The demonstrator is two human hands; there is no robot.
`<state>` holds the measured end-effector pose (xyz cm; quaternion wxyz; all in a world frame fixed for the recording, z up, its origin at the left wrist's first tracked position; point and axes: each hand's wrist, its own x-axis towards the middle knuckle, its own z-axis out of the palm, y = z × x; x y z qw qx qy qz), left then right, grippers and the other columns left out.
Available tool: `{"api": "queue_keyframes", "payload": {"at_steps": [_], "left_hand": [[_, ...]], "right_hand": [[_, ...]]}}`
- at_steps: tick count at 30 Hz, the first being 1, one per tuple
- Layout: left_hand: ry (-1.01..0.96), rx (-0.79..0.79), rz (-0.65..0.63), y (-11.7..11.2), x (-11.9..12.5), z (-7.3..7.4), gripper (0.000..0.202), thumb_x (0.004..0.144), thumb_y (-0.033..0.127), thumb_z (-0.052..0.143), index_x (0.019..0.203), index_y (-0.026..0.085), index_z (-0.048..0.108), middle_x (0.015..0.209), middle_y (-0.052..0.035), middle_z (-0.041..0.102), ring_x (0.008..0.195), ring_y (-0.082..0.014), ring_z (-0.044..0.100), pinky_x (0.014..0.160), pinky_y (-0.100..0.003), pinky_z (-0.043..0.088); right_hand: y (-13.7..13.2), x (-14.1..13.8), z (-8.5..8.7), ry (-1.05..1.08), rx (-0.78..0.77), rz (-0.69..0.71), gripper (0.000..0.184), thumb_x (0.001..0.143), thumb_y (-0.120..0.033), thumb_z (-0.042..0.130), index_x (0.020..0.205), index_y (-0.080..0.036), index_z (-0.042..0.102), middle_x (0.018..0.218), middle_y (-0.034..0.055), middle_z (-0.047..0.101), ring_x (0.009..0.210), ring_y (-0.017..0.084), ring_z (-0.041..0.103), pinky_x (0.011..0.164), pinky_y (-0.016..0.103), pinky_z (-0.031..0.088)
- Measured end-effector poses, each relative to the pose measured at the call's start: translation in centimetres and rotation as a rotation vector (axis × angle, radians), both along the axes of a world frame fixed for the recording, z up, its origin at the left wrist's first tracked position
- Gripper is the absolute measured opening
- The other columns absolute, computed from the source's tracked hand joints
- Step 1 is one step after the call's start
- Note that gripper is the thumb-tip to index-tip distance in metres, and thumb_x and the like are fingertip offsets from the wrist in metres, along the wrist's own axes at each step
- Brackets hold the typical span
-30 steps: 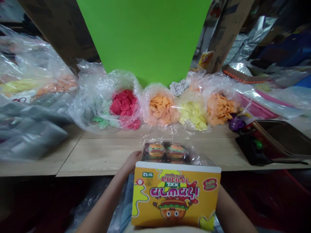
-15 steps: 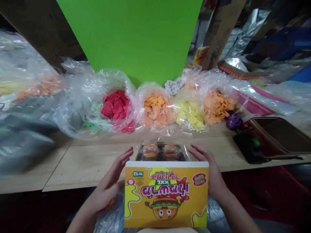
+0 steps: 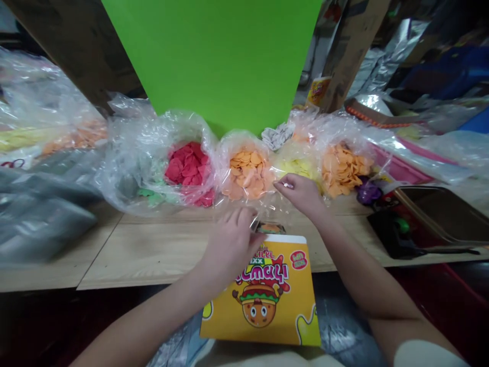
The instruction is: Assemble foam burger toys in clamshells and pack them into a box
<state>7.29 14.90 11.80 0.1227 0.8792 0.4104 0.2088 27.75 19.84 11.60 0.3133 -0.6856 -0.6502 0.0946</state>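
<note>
A yellow printed carton with a cartoon burger and lettering stands upside down to me at the table's front edge. Behind its top edge, part of a dark tray with a burger picture or piece shows. My left hand is over the carton's upper left corner, fingers closed at some clear plastic film. Past the carton, my right hand makes a pinch in front of the yellow pieces; what it holds, if anything, is too small to make out.
Clear bags along the table hold red pieces, orange pieces, more orange pieces and green pieces. A green panel rises behind them. Grey plastic lies left; a dark tray sits right.
Both hands have left the carton's sides: the left moved right over its corner, the right moved forward and inward. Their fingers have closed. The carton now leans and sits slightly differently.
</note>
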Motion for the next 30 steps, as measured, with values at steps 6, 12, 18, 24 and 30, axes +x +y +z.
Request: {"api": "queue_keyframes", "payload": {"at_steps": [6,12,18,24,30], "left_hand": [[0.163,0.217,0.207,3.5,3.1,-0.4,0.047,0.074,0.028,0.06,0.115,0.011,0.044,0.101,-0.0136,0.054,0.096,-0.0278,0.05,0.077,-0.039,0.042],[0.214,0.256,0.242,2.8,-3.1,1.1,0.02,0.082,0.021,0.049,0.1,0.017,0.054,0.091,-0.0075,0.059,0.088,-0.0219,0.054,0.073,-0.033,0.041],[0.042,0.488,0.016,-1.9,-8.1,-2.1,0.026,0.08,0.015,0.053,0.104,0.022,0.058,0.087,-0.0045,0.064,0.08,-0.0175,0.057,0.072,-0.029,0.043],[-0.068,0.321,-0.243,-7.2,-11.1,-4.9,0.041,0.083,0.008,0.044,0.122,0.021,0.05,0.089,-0.0056,0.067,0.079,-0.0154,0.059,0.072,-0.029,0.047],[-0.152,0.162,-0.175,-13.9,-12.8,-7.2,0.048,0.078,0.004,0.049,0.122,0.024,0.052,0.094,-0.0057,0.064,0.087,-0.0183,0.058,0.075,-0.03,0.049]], "right_hand": [[-5.1,-0.8,0.2,-0.202,0.211,0.072,0.017,0.084,-0.028,0.049,0.086,-0.019,0.063,0.072,0.0011,0.062,0.066,0.013,0.054,0.062,0.024,0.038],[-12.3,0.8,-2.5,-0.426,0.367,0.059,0.012,0.081,-0.022,0.058,0.09,-0.019,0.063,0.07,0.0015,0.063,0.064,0.013,0.055,0.065,0.025,0.039],[-17.0,0.6,-6.1,-0.344,0.423,0.15,0.042,0.078,-0.013,0.059,0.119,-0.022,0.053,0.079,0.0043,0.066,0.066,0.014,0.058,0.065,0.026,0.044],[-21.8,0.3,-8.7,-0.208,0.375,0.284,0.057,0.078,-0.007,0.055,0.132,-0.021,0.042,0.064,0.0031,0.06,0.056,0.016,0.054,0.052,0.028,0.044],[-27.6,0.3,-10.4,-0.1,0.272,0.367,0.062,0.074,-0.001,0.054,0.131,-0.022,0.041,0.064,0.0014,0.061,0.055,0.014,0.056,0.05,0.025,0.045]]}}
